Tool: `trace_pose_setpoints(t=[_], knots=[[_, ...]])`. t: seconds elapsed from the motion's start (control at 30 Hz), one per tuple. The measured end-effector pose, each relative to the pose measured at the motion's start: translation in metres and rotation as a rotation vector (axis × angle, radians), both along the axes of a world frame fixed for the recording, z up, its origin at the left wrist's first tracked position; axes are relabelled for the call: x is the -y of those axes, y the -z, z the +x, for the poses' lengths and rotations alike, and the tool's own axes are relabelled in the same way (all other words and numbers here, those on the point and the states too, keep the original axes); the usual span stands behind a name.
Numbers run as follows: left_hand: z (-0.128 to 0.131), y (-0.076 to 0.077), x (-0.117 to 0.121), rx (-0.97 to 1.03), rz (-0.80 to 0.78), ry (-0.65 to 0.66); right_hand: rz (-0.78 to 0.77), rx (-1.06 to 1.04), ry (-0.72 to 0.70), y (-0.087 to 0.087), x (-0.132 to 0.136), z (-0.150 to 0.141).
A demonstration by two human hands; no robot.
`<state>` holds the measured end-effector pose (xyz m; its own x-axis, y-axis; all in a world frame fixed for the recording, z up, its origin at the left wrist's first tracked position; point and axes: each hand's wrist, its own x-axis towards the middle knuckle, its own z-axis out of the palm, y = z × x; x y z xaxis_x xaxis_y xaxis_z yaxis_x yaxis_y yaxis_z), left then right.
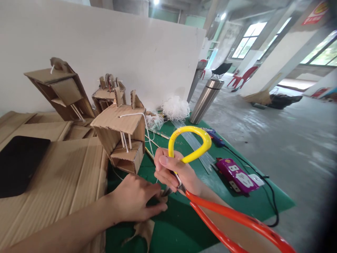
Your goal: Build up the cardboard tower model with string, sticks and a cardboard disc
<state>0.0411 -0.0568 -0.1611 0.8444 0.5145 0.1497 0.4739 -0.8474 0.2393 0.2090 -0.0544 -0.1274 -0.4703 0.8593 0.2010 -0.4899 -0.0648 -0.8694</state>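
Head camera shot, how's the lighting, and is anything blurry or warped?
Head view: glare washes out the windows and shines off the floor; dark shadow on the green tabletop; far background soft; metal flask leans and looks stretched, probably wide-lens distortion; right edge falls to black.

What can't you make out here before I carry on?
Head view, small piece in the left hand: mostly hidden by fingers.
Head view, orange scissors loop: cut off by the bottom edge.
Head view, rear cardboard box: lower part behind the front cardboard box.
Head view, marks on the yellow scissors loop: too small.
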Motion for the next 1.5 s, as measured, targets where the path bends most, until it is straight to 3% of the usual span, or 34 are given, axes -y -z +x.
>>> trace_pose_setpoints(t=[0.13,0.4,0.57,0.8,0.97,1.2,1.33,1.5], knots=[[-0.0001,-0.0049,-0.001,-0.127,-0.034,-0.014,-0.009,0.001,-0.003,-0.0007,0.0005,0.0001],[-0.0007,0.0009,-0.0011,-0.02,0.009,0.042,-0.003,-0.032,-0.01,0.0024,-0.0017,-0.0004],[-0.0006,-0.0043,-0.0003,-0.13,-0.043,-0.025,-0.014,-0.035,-0.014,0.0028,-0.0025,-0.0001],[-0.0005,-0.0001,-0.0023,-0.127,-0.042,0.027,-0.003,-0.027,-0.008,0.0024,-0.002,0.0003],[0.0005,-0.0039,-0.0011,-0.103,-0.073,-0.019,-0.005,-0.015,-0.01,0.0022,-0.0019,0.0007],[-0.0014,0.003,-0.001,-0.108,0.015,0.031,-0.012,-0.032,-0.018,0.0017,-0.001,0.0001],[-0.001,-0.0026,-0.0002,-0.11,-0.027,-0.016,-0.01,-0.033,-0.02,0.0026,-0.0017,-0.0005],[-0.0016,-0.0023,-0.001,-0.126,-0.001,0.029,0.0,-0.018,-0.024,0.0021,-0.0009,0.0002]])
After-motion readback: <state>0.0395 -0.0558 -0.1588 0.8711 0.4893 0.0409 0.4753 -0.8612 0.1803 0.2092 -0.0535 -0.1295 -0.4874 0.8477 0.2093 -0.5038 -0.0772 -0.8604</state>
